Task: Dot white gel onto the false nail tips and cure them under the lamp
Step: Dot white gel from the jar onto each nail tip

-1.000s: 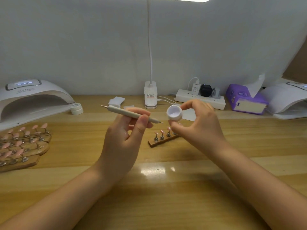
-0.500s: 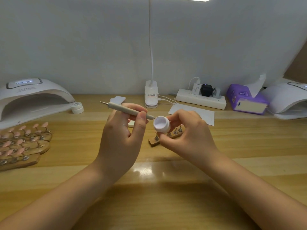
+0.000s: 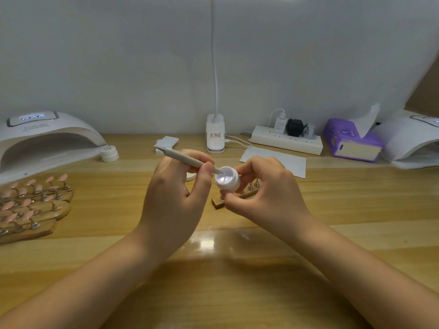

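Two hands meet over the middle of the table [image 3: 213, 293]. The left hand [image 3: 175, 200] pinches a thin gray dotting pen [image 3: 190, 159] between thumb and fingers. The right hand [image 3: 266, 193] holds a small white gel pot [image 3: 227, 181] by its sides, with its open mouth tipped toward the pen.

The pot lies just to the right of the left hand. The pen's long line runs from far left down to near right, and its tip points into the pot. The tip looks like it touches the white gel, but it is too small to be sure.

Just behind the right hand is a wooden strip of nail tips [image 3: 240, 194], partly hidden, running from near left to far right. The left hand with the pen is nearer its near end. Farther off, at the far left, sits the curing lamp [image 3: 47, 141], its opening facing the table.
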`<state>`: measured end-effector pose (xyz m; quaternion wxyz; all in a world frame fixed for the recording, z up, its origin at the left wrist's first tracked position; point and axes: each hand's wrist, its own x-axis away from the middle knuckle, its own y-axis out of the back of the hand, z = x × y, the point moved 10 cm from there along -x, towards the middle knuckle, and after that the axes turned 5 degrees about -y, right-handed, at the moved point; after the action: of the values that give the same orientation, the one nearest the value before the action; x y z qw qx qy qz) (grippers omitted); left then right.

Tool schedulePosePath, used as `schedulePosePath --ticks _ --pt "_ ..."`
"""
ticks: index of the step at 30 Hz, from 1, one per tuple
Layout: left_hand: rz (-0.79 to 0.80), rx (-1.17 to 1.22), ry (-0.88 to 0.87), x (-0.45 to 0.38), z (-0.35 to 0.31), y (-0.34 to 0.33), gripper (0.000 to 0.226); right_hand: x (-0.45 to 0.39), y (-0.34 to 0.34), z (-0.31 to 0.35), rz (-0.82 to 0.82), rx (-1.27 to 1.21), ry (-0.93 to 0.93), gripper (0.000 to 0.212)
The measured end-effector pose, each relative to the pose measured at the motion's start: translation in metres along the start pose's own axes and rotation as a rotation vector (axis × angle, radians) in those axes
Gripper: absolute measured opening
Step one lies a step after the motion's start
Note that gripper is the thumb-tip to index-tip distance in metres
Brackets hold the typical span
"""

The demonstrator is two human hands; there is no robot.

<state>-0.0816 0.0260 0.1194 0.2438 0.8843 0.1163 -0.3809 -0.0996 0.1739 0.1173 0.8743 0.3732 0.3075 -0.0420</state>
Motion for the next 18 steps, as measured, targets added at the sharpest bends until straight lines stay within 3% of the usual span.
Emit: schedulePosePath --ticks 18 --pt "-0.016 0.007 -0.005 0.0005 -0.0010 0.0010 0.007 -0.0004 0.0005 0.0026 -0.002 0.044 0.027 0.033"
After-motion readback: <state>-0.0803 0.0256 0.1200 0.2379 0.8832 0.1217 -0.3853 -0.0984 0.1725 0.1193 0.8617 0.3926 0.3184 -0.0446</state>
